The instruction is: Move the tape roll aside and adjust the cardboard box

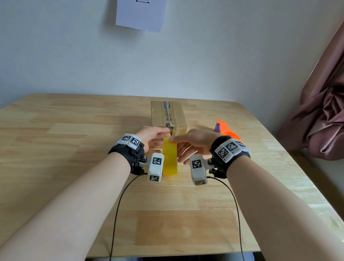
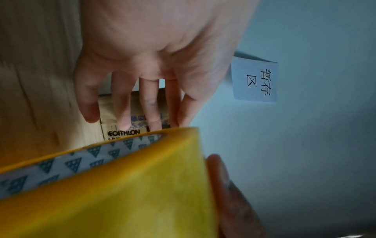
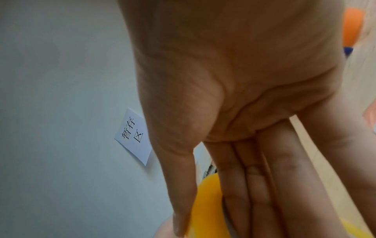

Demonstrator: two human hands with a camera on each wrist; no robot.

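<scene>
A yellow tape roll (image 1: 170, 156) stands on edge on the wooden table (image 1: 63, 163) between my two hands. My left hand (image 1: 153, 138) is at its left side with fingers straight and spread, their tips at the roll's far rim (image 2: 122, 185); the roll's white core has teal triangles. My right hand (image 1: 194, 144) holds the roll (image 3: 205, 201) from the right: the thumb lies on the yellow outer band and the straight fingers (image 3: 254, 185) lie flat along its side face. The right thumb (image 2: 221, 185) also shows in the left wrist view.
A taped cardboard box (image 1: 168, 114) sits just behind the hands. An orange and blue object (image 1: 227, 130) lies behind my right wrist. A paper sign (image 1: 142, 6) hangs on the wall and a pink curtain (image 1: 336, 101) hangs at the right.
</scene>
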